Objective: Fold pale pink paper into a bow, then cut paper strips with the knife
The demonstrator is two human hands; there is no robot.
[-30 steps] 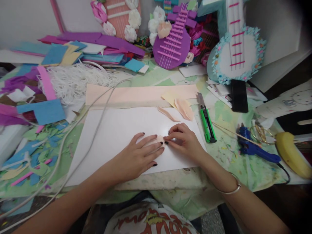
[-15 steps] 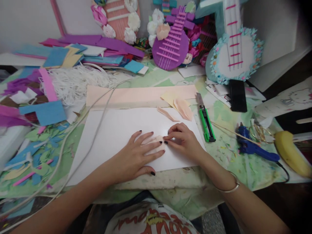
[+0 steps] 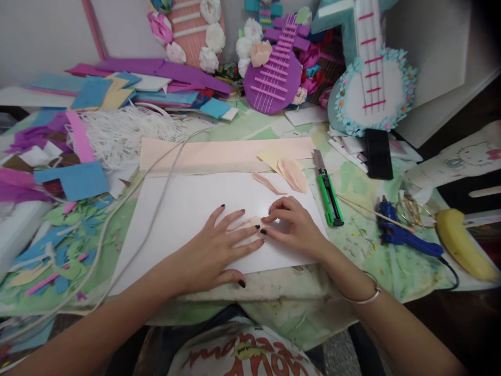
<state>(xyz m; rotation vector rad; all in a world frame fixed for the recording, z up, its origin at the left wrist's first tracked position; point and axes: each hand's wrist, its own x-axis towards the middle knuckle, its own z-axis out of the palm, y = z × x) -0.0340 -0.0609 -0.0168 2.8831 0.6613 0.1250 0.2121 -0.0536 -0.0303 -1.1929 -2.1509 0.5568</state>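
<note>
My left hand (image 3: 219,248) lies flat with fingers spread on a white sheet (image 3: 188,203), its fingers partly covering a small piece of pale peach paper (image 3: 253,221). My right hand (image 3: 295,227) has its fingers curled, thumb and forefinger tips pinched at the right edge of that piece; how much they hold is hard to make out. Above the hands lie peach paper petals (image 3: 293,175) and a narrow folded petal (image 3: 268,183). A green utility knife (image 3: 329,193), blade out, rests just right of the sheet.
A white cord (image 3: 151,224) crosses the sheet's left side. A blue glue gun (image 3: 410,240), a banana (image 3: 464,243) and a phone (image 3: 379,154) lie to the right. Paper scraps (image 3: 66,250) cover the left. Decorated paper instruments, one purple (image 3: 270,86), stand behind.
The right thumb and forefinger have shifted slightly, and less of the small peach piece shows between the hands. The left hand stays flat. The whole view has moved a little.
</note>
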